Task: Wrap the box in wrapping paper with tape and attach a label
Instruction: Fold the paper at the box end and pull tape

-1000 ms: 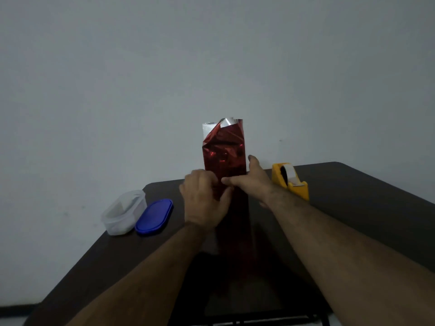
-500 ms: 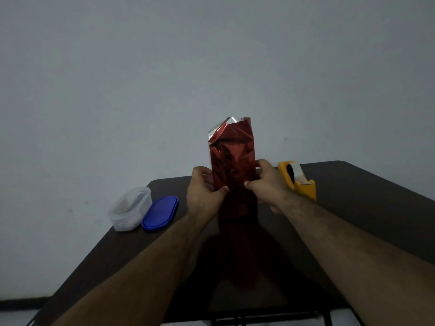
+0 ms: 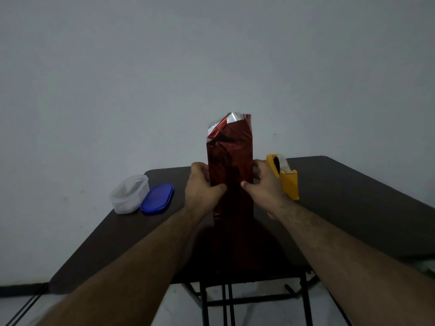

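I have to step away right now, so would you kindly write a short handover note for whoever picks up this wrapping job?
Left hand and right hand each grip a side of the box, which stands upright near the middle of the table.
Red wrapping paper already covers the box's sides; its top end is open and crumpled, silver lining showing.
The yellow tape dispenser sits just right of the right hand. A clear tub and its blue lid lie to the left.
Left to do: fold and tape the top, attach the label. No label is visible.
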